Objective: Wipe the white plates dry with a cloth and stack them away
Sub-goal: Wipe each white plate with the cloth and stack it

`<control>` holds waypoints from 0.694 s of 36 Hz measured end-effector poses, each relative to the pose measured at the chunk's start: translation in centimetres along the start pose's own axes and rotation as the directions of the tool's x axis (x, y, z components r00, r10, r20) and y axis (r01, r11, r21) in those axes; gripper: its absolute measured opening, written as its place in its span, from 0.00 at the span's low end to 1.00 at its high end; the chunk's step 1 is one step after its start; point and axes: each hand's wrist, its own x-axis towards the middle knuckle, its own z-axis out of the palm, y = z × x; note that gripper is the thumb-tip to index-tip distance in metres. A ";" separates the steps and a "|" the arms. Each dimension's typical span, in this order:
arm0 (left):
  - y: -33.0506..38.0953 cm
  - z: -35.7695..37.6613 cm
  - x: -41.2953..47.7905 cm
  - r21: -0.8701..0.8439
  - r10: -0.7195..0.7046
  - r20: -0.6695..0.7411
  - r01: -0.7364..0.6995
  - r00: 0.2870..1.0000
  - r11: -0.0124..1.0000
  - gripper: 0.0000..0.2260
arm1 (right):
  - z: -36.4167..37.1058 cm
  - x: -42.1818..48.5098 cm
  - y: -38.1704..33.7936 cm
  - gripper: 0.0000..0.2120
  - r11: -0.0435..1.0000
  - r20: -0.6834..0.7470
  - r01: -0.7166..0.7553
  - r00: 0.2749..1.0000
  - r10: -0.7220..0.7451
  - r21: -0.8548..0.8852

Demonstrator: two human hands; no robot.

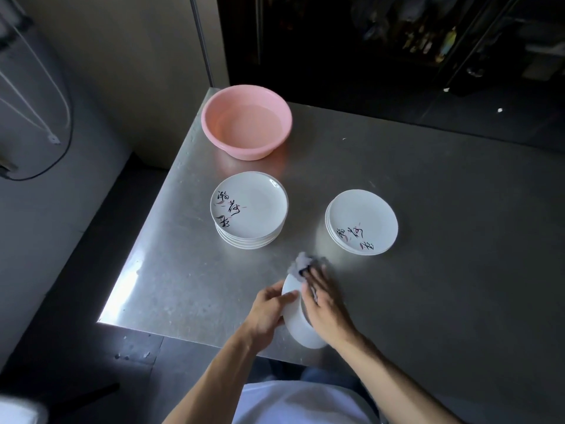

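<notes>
A white plate (298, 324) is held tilted on edge above the front of the steel table. My left hand (269, 307) grips its left rim, thumb over the edge. Against the plate's inner face my right hand (324, 301) presses a grey cloth (302, 264), which sticks out past my fingertips. A taller stack of white plates (249, 209) with black calligraphy stands at the middle left. A lower stack of the same plates (362, 221) stands to the right.
A pink plastic basin (246, 120) holding water sits at the table's far left corner. The steel table (443, 240) ends in a left edge and a front edge near my body. Dark shelving stands behind the table.
</notes>
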 end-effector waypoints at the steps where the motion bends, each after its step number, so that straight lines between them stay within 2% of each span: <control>1: 0.0 0.0 0.1 0.002 0.002 -0.002 -0.002 1.000 1.000 0.15 | 0.2 -0.6 0.1 0.22 0.998 0.048 0.050 0.998 -0.051 0.023; 2: -0.1 0.1 0.1 -0.013 0.005 -0.004 -0.005 1.000 1.000 0.16 | 0.2 -0.8 0.4 0.23 0.997 0.089 0.067 0.994 -0.070 0.034; 4: -0.4 0.3 0.1 -0.095 0.023 0.012 -0.022 1.000 0.995 0.18 | 0.1 -0.6 1.3 0.22 1.000 0.044 0.020 0.999 -0.020 0.003; 6: -0.7 0.8 -0.1 -0.184 0.049 0.027 -0.043 0.998 0.982 0.19 | -0.6 0.4 1.7 0.21 0.970 -0.068 -0.220 0.971 0.228 0.101; 8: -0.7 1.1 -0.1 -0.221 0.055 -0.003 -0.055 0.998 0.974 0.15 | -1.6 1.6 1.7 0.20 0.831 -0.052 -0.480 0.857 0.513 0.280; 9: -0.5 1.2 0.0 -0.220 0.049 -0.027 -0.054 0.998 0.974 0.13 | -1.8 1.9 1.4 0.21 0.789 -0.023 -0.531 0.825 0.564 0.309; 11: 0.1 1.4 0.1 -0.191 0.037 -0.051 -0.047 0.998 0.980 0.14 | -1.8 1.9 0.3 0.20 0.861 -0.039 -0.423 0.892 0.451 0.280; 13: 0.6 1.5 0.1 -0.128 0.039 -0.023 -0.042 0.999 0.991 0.17 | -1.8 1.5 -1.4 0.19 0.956 -0.117 -0.117 0.981 0.153 0.268; 14: 0.7 1.5 0.0 -0.082 0.046 -0.010 -0.047 0.999 0.996 0.15 | -1.6 1.1 -1.9 0.20 0.969 -0.111 0.023 0.994 0.004 0.245; 16: 0.4 1.2 -0.1 -0.003 0.064 -0.021 -0.064 0.998 0.998 0.10 | -0.8 0.4 -1.8 0.20 0.972 -0.003 0.140 0.990 -0.142 0.188; 18: 0.0 0.8 -0.1 0.005 0.062 -0.032 -0.061 0.998 0.998 0.09 | -0.2 0.5 -0.4 0.20 0.991 0.031 0.096 0.995 -0.099 0.088; 20: 0.1 0.8 -0.3 -0.009 0.048 -0.025 -0.049 0.999 0.999 0.09 | 0.1 0.8 0.9 0.20 0.990 -0.033 -0.127 0.991 0.129 0.053; 22: 0.3 0.7 -0.3 -0.007 0.036 -0.021 -0.036 0.999 0.999 0.10 | -0.4 1.3 1.3 0.21 0.916 -0.079 -0.367 0.921 0.382 0.160; 23: 0.3 0.7 -0.3 0.003 0.033 -0.016 -0.033 0.999 0.999 0.10 | -0.5 1.4 1.1 0.21 0.897 -0.104 -0.400 0.900 0.424 0.189; 25: 0.4 0.7 -0.3 0.019 0.025 -0.009 -0.025 1.000 1.000 0.11 | -0.6 0.9 0.5 0.22 0.938 -0.130 -0.305 0.936 0.327 0.162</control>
